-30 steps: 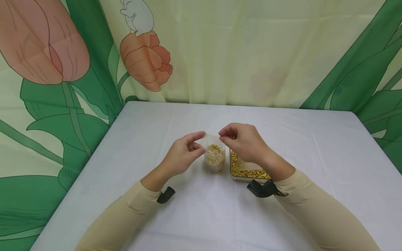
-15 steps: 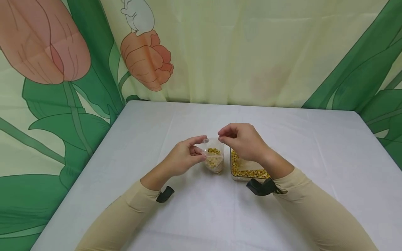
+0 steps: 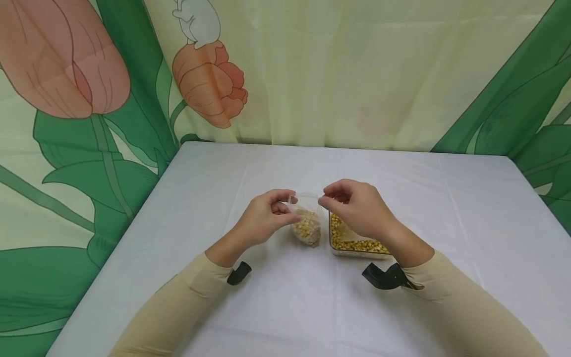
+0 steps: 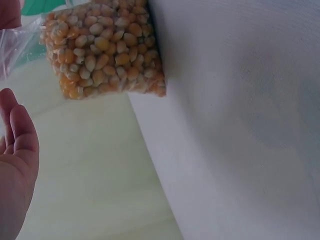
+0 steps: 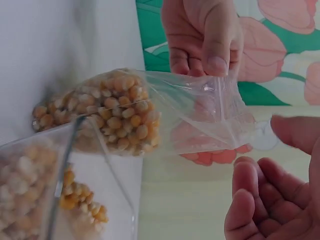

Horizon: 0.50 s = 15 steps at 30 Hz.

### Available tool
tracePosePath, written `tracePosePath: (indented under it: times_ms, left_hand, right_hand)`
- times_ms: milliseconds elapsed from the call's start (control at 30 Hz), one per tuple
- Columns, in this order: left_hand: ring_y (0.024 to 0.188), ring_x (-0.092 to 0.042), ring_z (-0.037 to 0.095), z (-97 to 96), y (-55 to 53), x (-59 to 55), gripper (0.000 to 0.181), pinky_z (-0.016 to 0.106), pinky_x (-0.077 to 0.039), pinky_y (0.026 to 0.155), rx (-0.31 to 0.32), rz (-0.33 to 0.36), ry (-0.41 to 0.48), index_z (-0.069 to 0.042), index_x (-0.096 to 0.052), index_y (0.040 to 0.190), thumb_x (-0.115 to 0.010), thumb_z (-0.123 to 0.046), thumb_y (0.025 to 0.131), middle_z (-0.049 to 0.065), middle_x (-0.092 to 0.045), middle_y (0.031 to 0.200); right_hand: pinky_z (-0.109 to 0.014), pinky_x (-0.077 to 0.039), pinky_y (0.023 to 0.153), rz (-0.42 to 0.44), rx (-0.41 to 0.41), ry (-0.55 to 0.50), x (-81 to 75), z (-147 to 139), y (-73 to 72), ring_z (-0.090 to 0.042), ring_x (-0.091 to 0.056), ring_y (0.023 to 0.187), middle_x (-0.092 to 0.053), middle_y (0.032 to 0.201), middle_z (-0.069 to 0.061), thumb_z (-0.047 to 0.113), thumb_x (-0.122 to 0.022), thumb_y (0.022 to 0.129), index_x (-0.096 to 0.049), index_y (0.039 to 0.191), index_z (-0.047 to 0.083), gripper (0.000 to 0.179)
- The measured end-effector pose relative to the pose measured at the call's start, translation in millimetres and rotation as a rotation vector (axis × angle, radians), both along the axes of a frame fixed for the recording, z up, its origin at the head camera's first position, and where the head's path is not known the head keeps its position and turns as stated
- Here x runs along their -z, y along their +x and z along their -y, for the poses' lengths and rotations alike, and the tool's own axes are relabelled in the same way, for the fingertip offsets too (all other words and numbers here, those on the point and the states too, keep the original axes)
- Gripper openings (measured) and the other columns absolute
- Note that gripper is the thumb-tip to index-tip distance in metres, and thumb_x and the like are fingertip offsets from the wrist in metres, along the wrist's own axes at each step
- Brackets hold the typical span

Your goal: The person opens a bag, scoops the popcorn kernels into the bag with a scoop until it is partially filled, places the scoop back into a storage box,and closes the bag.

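Observation:
A clear zip-top bag (image 3: pixel 306 228) of corn kernels stands at mid-table. My left hand (image 3: pixel 263 213) pinches its top edge from the left, and in the right wrist view the thumb (image 5: pixel 217 62) lies over the zip strip. My right hand (image 3: pixel 354 206) hovers at the right of the bag's mouth. Its fingers (image 5: pixel 245 200) are loosely bent and hold nothing, with a small gap between thumb and plastic. In the left wrist view the kernel-filled bag (image 4: pixel 102 50) hangs from the left, with fingertips (image 4: pixel 22 127) at the frame's edge.
A clear, dark-rimmed box (image 3: pixel 363 255) of corn kernels sits right of the bag, partly under my right forearm. Inside it lies a flat cream-coloured piece (image 3: pixel 350 234). A white cloth covers the table (image 3: pixel 267 307); a printed curtain (image 3: pixel 357 74) hangs behind.
My right hand has let go of the bag's top edge and moved slightly right. The left hand has shifted a little right, its thumb now over the bag's front.

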State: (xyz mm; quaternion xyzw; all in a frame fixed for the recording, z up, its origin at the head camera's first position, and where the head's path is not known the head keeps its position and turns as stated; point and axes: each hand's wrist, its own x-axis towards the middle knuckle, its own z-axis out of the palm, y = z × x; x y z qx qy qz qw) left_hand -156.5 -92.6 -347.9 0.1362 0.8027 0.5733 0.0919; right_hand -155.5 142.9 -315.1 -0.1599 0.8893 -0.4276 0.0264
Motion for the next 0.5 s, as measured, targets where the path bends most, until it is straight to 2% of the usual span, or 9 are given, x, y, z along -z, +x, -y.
tracePosePath:
  times_ms: [133, 300, 400, 500]
  left_hand:
    - [0.085, -0.066, 0.015, -2.8, -0.4, -1.0, 0.049, 0.025, -0.054, 0.075, -0.024, -0.012, 0.005, 0.001, -0.060, 0.129, -0.080, -0.003, 0.084, 0.015, -0.067, 0.116]
    - [0.085, -0.065, 0.015, -3.7, -1.5, -0.7, 0.050, 0.025, -0.054, 0.074, -0.011, -0.022, 0.013, 0.003, -0.059, 0.129, -0.080, -0.001, 0.084, 0.018, -0.066, 0.118]
    - [0.088, -0.066, 0.015, -1.2, -3.4, -0.4, 0.051, 0.025, -0.054, 0.076, 0.008, -0.012, -0.014, 0.001, -0.059, 0.131, -0.080, -0.002, 0.085, 0.014, -0.066, 0.118]
    - [0.093, -0.066, 0.015, 4.5, -7.0, -0.5, 0.046, 0.027, -0.054, 0.079, 0.032, -0.016, -0.080, -0.002, -0.061, 0.132, -0.076, -0.004, 0.089, 0.008, -0.067, 0.120]
  right_hand:
    - [-0.036, -0.050, 0.071, 0.000, 0.015, 0.045, 5.4, -5, 12.4, -0.017, -0.061, 0.084, -0.069, 0.095, -0.001, 0.031, -0.079, 0.087, -0.070, 0.109, 0.006, 0.035]
    - [-0.031, -0.051, 0.068, -0.046, 0.023, 0.048, 15.7, -4, 20.8, -0.014, -0.062, 0.079, -0.068, 0.086, 0.002, 0.020, -0.079, 0.087, -0.071, 0.102, 0.006, 0.022]
    - [-0.031, -0.051, 0.068, -0.097, 0.033, 0.044, 19.1, -3, 22.8, -0.013, -0.062, 0.076, -0.067, 0.080, 0.005, 0.014, -0.075, 0.089, -0.072, 0.097, 0.006, 0.011]
    - [-0.031, -0.051, 0.068, -0.137, 0.043, 0.043, 18.8, -3, 23.7, -0.014, -0.061, 0.075, -0.067, 0.079, 0.005, 0.010, -0.071, 0.090, -0.073, 0.094, 0.007, 0.006]
